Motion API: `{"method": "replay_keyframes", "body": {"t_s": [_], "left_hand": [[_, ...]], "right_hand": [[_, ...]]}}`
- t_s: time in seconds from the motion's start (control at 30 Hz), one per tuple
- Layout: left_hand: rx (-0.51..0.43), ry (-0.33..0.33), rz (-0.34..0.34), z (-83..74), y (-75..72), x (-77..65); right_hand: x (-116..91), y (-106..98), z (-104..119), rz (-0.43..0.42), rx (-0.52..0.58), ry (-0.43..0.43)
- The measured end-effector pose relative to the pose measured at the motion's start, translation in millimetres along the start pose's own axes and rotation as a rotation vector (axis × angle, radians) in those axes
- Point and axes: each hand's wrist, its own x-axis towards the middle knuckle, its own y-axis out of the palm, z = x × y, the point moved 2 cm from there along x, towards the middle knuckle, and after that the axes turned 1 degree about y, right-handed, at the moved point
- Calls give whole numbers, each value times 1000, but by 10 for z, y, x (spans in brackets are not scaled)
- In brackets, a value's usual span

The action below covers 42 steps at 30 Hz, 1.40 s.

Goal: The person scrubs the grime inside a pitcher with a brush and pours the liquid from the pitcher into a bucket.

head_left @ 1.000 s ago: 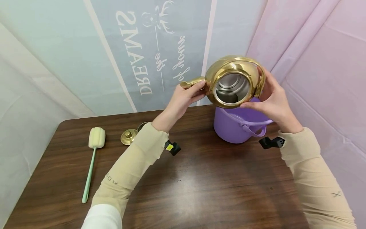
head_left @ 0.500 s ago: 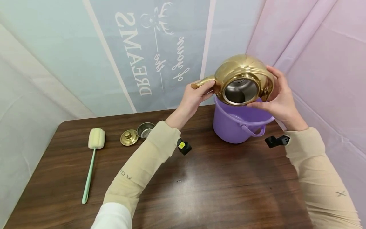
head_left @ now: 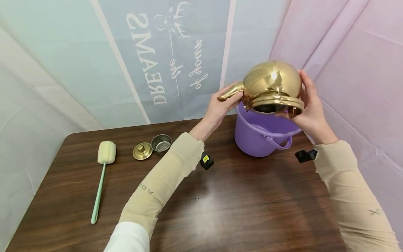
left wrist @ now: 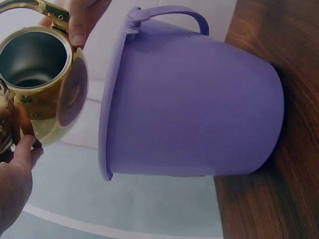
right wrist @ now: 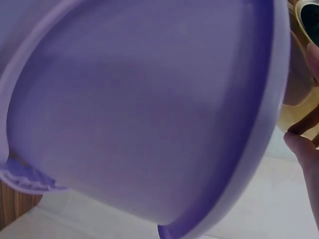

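Observation:
A shiny gold teapot point(head_left: 274, 78) is held upside-down over the purple bucket point(head_left: 252, 138), its open mouth facing down and toward me. With thumb and fingers my left hand point(head_left: 218, 109) grips the spout. My right hand point(head_left: 313, 110) holds the body on the opposite side, thumb near the rim of the mouth. In the left wrist view the teapot point(left wrist: 75, 92) shows a dark metal inside, beside the bucket point(left wrist: 189, 104) rim. The bucket wall point(right wrist: 144, 109) fills most of the right wrist view.
Left on the dark wooden table point(head_left: 220, 210) lie a gold lid point(head_left: 142, 151), a metal strainer cup point(head_left: 161, 144) and a sponge brush point(head_left: 106, 154) with a green handle. A printed cloth point(head_left: 176, 70) hangs behind the table.
Both hands have moved right with the teapot and tipped it further over, so its mouth turns downward above the bucket. The strainer cup has come into full view.

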Motion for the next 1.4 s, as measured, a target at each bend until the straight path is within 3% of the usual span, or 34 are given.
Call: {"method": "replay_keyframes", "body": {"t_s": [0.23, 0.4, 0.57, 0.7, 0.9, 1.2, 1.4], "left_hand": [[79, 63, 82, 23, -29, 9], [118, 95, 129, 68, -67, 24], [206, 202, 181, 87, -77, 29], [237, 279, 218, 83, -66, 23], [233, 328, 251, 74, -45, 27], [299, 457, 329, 117, -65, 16], [333, 483, 340, 117, -81, -17]], "right_hand": [[-75, -26, -21, -24, -91, 94], [-102, -29, -62, 5, -172, -26], [-120, -44, -88, 13, -287, -132], [-135, -51, -101, -40, -358, -172], [-148, -51, -125, -124, -339, -220], [-185, -10, -128, -241, -518, -330], [-212, 32, -166, -268, -539, -355]]}}
